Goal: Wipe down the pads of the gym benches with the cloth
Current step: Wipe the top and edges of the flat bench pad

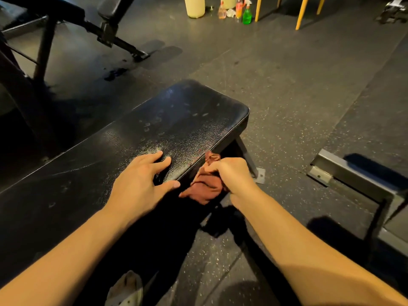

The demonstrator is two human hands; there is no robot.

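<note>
Head: right hand (229, 173) grips crumpled rust-red cloth (206, 187), left hand (141, 180) spread on pad (187, 120).

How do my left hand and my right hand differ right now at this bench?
The left hand has its fingers spread and holds nothing, while the right hand is curled round the reddish-brown cloth. The left hand rests on top of the black bench pad; the right hand sits lower, beside the pad's side edge. Both are bare and work at the same edge of the pad.
</note>
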